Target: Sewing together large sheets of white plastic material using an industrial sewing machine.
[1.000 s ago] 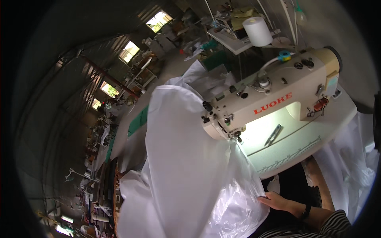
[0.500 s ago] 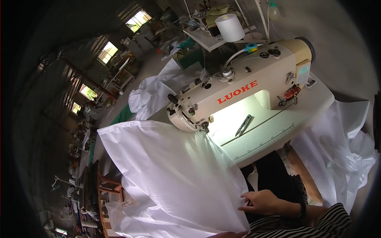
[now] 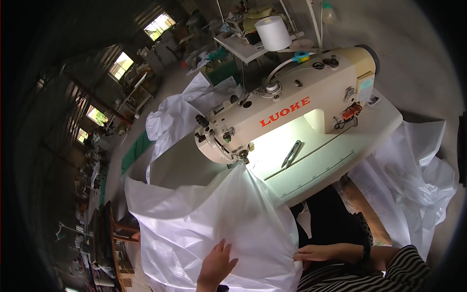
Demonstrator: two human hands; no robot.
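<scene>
A large white sheet [image 3: 189,214], thin and slightly shiny, hangs in folds from under the needle area of a cream sewing machine [image 3: 292,100] toward me. On the sheet's near part lies my left hand [image 3: 217,264], fingers stretched out and holding nothing. At the sheet's right edge, my right hand [image 3: 316,252] pinches the material between thumb and fingers. A small pair of thread snips [image 3: 291,154] rests on the lit machine bed [image 3: 321,168], under the arm of the machine.
More white material [image 3: 170,114] is bunched beyond the machine head, and another white heap [image 3: 413,180] hangs at the right. A white thread cone [image 3: 273,34] stands behind the machine. Wooden furniture [image 3: 121,233] is at the left, with a cluttered workshop farther back.
My left hand has come up into view onto the sheet. My right hand has closed on the sheet's edge. The sheet's far left corner has dropped and folded toward me.
</scene>
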